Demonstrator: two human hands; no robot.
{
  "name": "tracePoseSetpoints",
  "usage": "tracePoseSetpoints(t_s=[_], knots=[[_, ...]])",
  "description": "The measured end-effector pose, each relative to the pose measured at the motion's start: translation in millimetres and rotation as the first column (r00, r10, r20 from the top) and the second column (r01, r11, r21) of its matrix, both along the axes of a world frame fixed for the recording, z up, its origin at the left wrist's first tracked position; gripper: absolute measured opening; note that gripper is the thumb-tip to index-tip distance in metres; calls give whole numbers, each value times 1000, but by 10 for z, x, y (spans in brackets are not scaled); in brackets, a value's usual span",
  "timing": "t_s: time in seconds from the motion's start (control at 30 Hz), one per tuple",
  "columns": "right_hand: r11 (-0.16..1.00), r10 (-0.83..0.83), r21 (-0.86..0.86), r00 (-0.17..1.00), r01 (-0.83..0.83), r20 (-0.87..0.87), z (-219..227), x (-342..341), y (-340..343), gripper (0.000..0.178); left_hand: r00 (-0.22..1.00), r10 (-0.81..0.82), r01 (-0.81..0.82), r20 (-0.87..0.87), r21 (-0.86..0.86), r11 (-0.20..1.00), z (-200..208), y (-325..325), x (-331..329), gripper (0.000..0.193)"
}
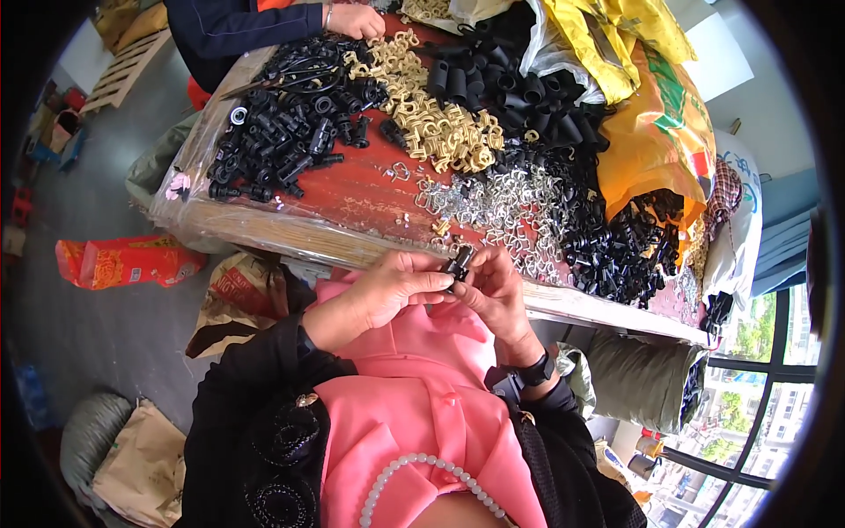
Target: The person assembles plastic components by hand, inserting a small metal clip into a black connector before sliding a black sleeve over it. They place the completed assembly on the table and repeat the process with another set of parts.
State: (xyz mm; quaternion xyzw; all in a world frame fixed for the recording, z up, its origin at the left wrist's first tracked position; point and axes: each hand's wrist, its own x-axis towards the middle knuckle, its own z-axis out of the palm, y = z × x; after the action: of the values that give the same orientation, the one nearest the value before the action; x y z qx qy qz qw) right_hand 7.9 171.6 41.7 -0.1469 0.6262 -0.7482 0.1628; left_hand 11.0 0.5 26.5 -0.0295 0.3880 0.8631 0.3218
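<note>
A small black plastic fitting is gripped between my hands, over the table's near edge. My left hand pinches it from the left with thumb and fingers. On the other side, my right hand closes its fingertips around the same part, hiding some of it. Just beyond my hands lie a heap of silver metal clips and a ridge of yellowish plastic pieces. Similar black fittings are piled at the left, while small black pieces spread at the right.
The red tabletop has a plastic-wrapped edge. Black tubes lie toward the back, beside an orange bag. Across the table is a co-worker's hand. Red and brown bags stand on the floor at left.
</note>
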Motion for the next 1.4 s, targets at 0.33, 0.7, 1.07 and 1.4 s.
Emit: tracePoseSetpoints(t_s=[0.33, 0.7, 1.07, 1.4], knots=[[942, 48, 335, 983, 14, -175, 55, -583, 233, 12, 992, 52, -53, 112, 11, 999, -34, -114, 2, 22], [415, -16, 689, 762, 594, -648, -218, -1758, -55, 14, 981, 83, -94, 176, 52, 994, -191, -256, -198, 17], [954, 75, 298, 989, -33, -130, 413, -761, 87, 12, 986, 119, -127, 120, 68, 989, -16, -175, -92, 19], [916, 275, 361, 929, -175, -249, 534, -181, 14, 11, 996, 84, -86, 24, 154, 984, 177, -23, 220, 23]])
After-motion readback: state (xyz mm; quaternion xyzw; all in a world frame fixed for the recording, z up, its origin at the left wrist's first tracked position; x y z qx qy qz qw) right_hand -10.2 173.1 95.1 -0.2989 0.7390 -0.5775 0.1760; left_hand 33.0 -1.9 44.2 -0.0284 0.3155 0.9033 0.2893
